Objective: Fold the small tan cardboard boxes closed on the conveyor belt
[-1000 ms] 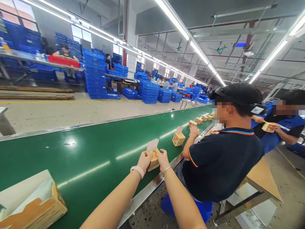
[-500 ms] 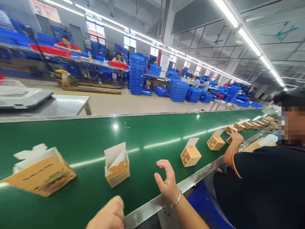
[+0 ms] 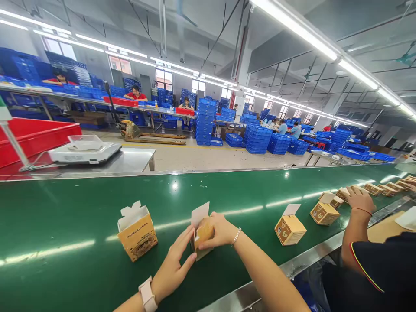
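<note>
A small tan cardboard box (image 3: 200, 212) with its white flap raised stands on the green conveyor belt (image 3: 97, 255), between my two hands. My left hand (image 3: 175, 262) holds its left side, thumb at the near edge and fingers along the wall. From the right, my right hand (image 3: 221, 230) grips it, fingers curled over the top and front; they hide much of the opening. Left of my hands stands another open-topped printed box (image 3: 138, 234) with its white flaps up. To the right is a printed box (image 3: 290, 229) with one white flap upright.
A co-worker's hand (image 3: 360, 201) touches boxes farther down the belt, beyond another flap-up box (image 3: 325, 212). The metal belt edge (image 3: 232, 299) runs along the near side. Across the belt are a white scale (image 3: 86, 149), a red bin (image 3: 42, 134) and stacked blue crates (image 3: 258, 138).
Both hands have come together on the box, which they did not touch before. The view has swung left, and the scale and red bin show more fully.
</note>
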Motion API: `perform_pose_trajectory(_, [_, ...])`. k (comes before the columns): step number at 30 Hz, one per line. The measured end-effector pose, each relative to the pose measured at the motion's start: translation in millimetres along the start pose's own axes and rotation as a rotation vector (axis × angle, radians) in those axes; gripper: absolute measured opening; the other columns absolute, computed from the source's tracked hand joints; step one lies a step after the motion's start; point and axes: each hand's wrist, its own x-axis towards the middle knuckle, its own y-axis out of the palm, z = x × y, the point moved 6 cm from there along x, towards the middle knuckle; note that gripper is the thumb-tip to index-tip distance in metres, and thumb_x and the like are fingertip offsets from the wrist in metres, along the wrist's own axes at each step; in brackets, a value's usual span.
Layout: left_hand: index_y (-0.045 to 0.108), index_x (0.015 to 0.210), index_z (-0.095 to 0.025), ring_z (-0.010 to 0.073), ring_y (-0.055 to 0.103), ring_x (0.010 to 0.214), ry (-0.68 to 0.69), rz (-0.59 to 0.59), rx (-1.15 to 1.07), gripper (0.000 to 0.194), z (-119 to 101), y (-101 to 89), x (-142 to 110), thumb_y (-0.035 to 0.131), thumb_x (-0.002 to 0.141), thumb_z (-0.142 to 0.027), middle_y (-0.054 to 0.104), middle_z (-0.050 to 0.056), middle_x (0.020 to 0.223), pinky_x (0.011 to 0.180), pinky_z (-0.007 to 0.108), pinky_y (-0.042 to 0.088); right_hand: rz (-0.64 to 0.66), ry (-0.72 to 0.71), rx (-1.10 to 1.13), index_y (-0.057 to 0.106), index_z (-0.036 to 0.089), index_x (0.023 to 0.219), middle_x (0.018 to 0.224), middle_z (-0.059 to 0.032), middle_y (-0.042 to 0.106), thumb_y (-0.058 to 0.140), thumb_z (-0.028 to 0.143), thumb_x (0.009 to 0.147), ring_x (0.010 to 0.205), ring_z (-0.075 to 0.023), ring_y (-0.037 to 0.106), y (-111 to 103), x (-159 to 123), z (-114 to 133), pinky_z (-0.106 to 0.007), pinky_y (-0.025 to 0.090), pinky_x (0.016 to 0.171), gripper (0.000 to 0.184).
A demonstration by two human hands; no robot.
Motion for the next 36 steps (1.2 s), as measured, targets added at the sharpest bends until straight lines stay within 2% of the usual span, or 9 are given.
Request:
perform_pose_trajectory(3, [0.045,0.14,-0.02,0.0256,0.041,0.132,0.017,-0.056,0.137,0.049,-5,9.2,11,0.035,0.095,-0.036,0.043,0.01,0.141,0.095,0.042,0.047,0.131,0.012,-0.152,0.066,0.03,0.113,0.105,-0.0001,0.065,0.075,0.049,0.064,0.093,-0.0194,0.051,3,-5,-7,-0.03,0.037,0.082,0.054])
perform_pose_trajectory(5, [0.054,0.132,-0.018,0.0293,0.046,0.126,0.07,-0.138,0.237,0.046,-13,10.8,21,0.035,0.095,-0.037,0.05,0.01,0.135,0.085,0.044,0.048,0.053,-0.051,-0.106,0.064,0.029,0.117,0.114,-0.0011,0.062,0.06,0.06,0.076,0.097,-0.0196,0.053,4,-13,-9,-0.033,0.037,0.085,0.051])
perform_pose_trajectory(8, [0.066,0.116,-0.019,0.03,0.054,0.115,0.182,-0.264,0.331,0.041,-29,10.6,35,0.035,0.095,-0.035,0.06,0.008,0.123,0.079,0.041,0.04,-0.212,-0.119,0.043,0.066,0.022,0.114,0.117,-0.0076,0.061,0.028,0.065,0.091,0.104,-0.0186,0.055,3,-30,-14,-0.035,0.036,0.092,0.062])
perform_pose_trajectory(11, [0.071,0.101,-0.021,0.0272,0.057,0.109,0.169,-0.292,0.25,0.038,-36,11.1,47,0.034,0.095,-0.03,0.067,0.005,0.109,0.08,0.04,0.033,-0.55,0.094,0.272,0.072,0.014,0.086,0.114,-0.0123,0.06,0.031,0.062,0.091,0.095,-0.0149,0.057,2,-49,-33,-0.03,0.042,0.089,0.063])
perform_pose_trajectory(17, [0.07,0.084,-0.022,0.029,0.058,0.101,-0.262,-0.078,-0.351,0.041,-25,35.3,70,0.034,0.086,-0.041,0.067,0.007,0.1,0.087,0.051,0.03,-0.759,0.408,0.585,0.053,0.011,0.058,0.101,-0.0117,0.054,0.064,0.055,0.062,0.094,-0.0156,0.052,1,-54,-43,-0.024,0.045,0.082,0.046])
perform_pose_trajectory(21, [0.056,0.106,-0.011,0.0302,0.044,0.122,-0.548,-0.244,-0.519,0.055,-11,42.7,75,0.056,0.067,-0.049,0.053,0.018,0.124,0.104,0.047,0.028,-0.899,0.603,0.787,0.046,0.013,0.068,0.094,-0.0081,0.051,0.066,0.044,0.052,0.086,-0.0135,0.05,-1,-57,-44,-0.024,0.044,0.079,0.041])
perform_pose_trajectory(24, [0.044,0.118,-0.007,0.0303,0.048,0.118,-0.798,-0.187,-0.749,0.07,-5,57.6,76,0.065,0.06,-0.04,0.048,0.023,0.127,0.102,0.046,0.035,-0.874,0.786,1.059,0.045,0.015,0.095,0.094,-0.0044,0.053,0.067,0.03,0.049,0.083,-0.0121,0.052,6,-60,-46,-0.024,0.045,0.076,0.053])
perform_pose_trajectory(28, [0.054,0.103,-0.007,0.0218,0.063,0.092,-0.902,0.102,-1.071,0.041,-21,76.5,84,0.061,0.069,-0.028,0.063,0.016,0.104,0.083,0.033,0.049,-0.703,0.901,1.236,0.043,0.014,0.101,0.093,-0.0047,0.058,0.067,0.02,0.049,0.078,-0.0133,0.059,7,-61,-47,-0.026,0.047,0.073,0.058])
perform_pose_trajectory(36, [0.053,0.093,-0.006,0.0169,0.063,0.078,-1.008,0.102,-1.029,0.023,-39,92.9,104,0.046,0.072,0.0,0.064,0.016,0.096,0.073,0.028,0.048,-0.655,1.03,1.174,0.047,0.012,0.098,0.081,-0.0053,0.061,0.068,0.012,0.054,0.068,-0.016,0.06,-4,-71,-65,-0.028,0.048,0.064,0.049])
